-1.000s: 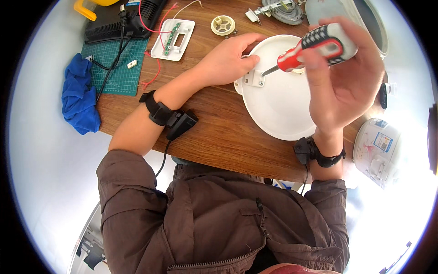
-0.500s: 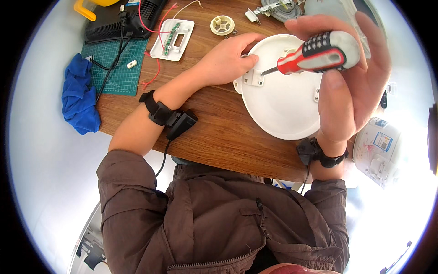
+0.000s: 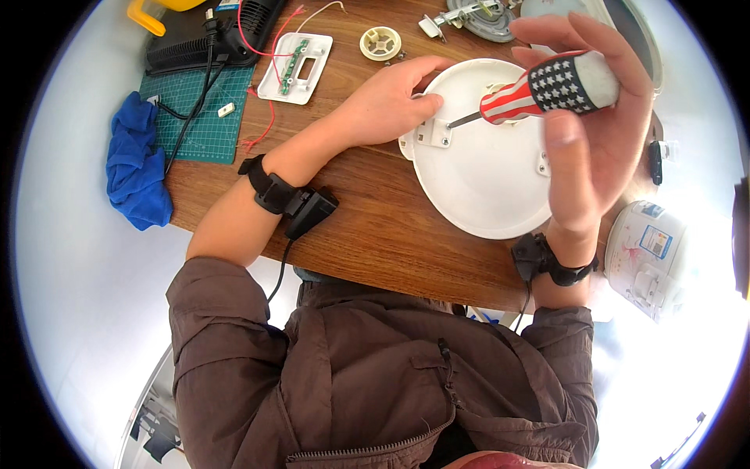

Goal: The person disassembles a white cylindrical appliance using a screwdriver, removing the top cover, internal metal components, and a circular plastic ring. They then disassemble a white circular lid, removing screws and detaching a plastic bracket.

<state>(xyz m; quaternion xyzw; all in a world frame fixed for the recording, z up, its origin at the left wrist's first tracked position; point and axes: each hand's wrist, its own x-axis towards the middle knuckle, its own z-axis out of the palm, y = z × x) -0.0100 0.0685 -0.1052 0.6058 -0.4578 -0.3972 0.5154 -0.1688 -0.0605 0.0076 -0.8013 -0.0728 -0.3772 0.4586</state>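
A round white plastic lid [image 3: 484, 191] lies on the wooden table in front of me. My left hand [image 3: 394, 102] grips its upper left rim, thumb on top and the fingers partly hidden. Near that thumb, a small white hinge plate [image 3: 431, 134] is fixed to the lid with screws. In my right hand [image 3: 590, 168] is a screwdriver [image 3: 512, 102] with a red, white and dark star-patterned handle, held at a slant between thumb and fingers. Its tip meets the upper screw of the hinge plate. Another small fitting [image 3: 543, 163] shows at the lid's right edge, beside my right thumb.
Beyond my left forearm lies a white panel [image 3: 314, 74] with a green circuit board and red wires. A cream round cap [image 3: 380, 44] and a grey disc part [image 3: 488, 19] are farther back. Left are a green cutting mat [image 3: 187, 137] and blue cloth [image 3: 139, 164]; right, a white appliance [image 3: 644, 254].
The screwdriver handle has turned, bringing its starred side up, and my right hand has rolled and shifted slightly. The tip stays at the same screw. My left hand has not moved.
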